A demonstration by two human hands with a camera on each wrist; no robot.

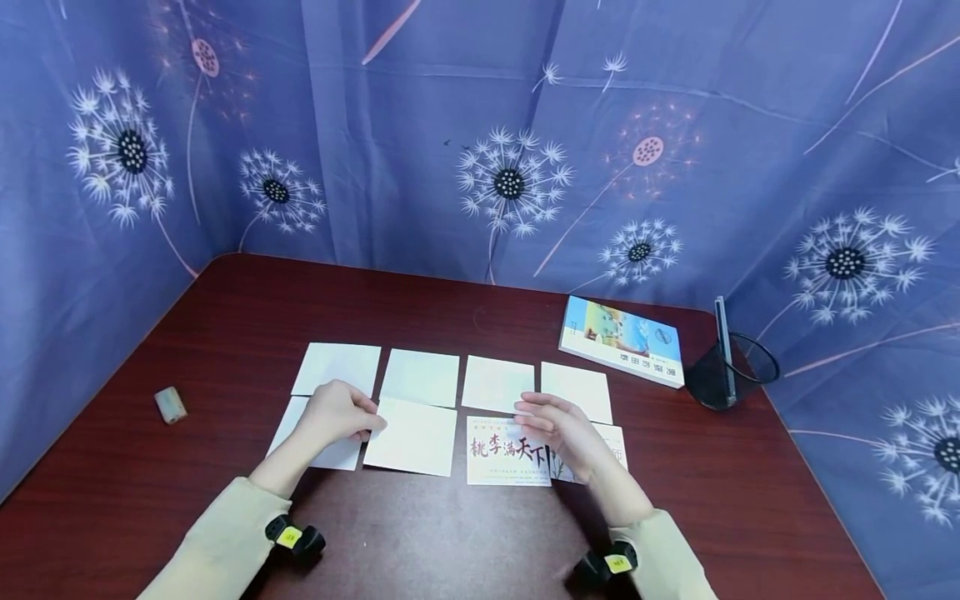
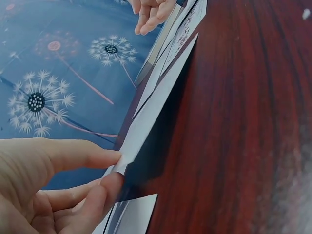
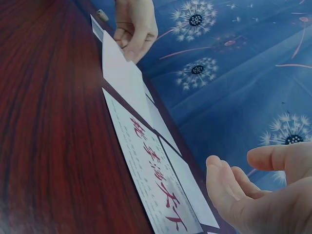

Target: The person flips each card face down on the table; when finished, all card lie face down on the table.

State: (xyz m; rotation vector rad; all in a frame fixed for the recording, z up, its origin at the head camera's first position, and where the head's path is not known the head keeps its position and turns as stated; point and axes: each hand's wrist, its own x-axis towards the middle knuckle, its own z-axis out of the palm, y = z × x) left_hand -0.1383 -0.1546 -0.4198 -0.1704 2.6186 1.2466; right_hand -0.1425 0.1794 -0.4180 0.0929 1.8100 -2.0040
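Slanting between the hands (image 1: 339, 414), white card (image 1: 412, 438) pinched by the left

Blank wht card (image 1: 412, 440), tilted, nr row, 2nd frm L.

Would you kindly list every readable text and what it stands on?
"桃李满天下": on the printed card; its finer lines are too small.
"师": on the card to its right, partly covered by the right hand.
Book: lettering too blurred to read.
Yellow wrist labels: too small.
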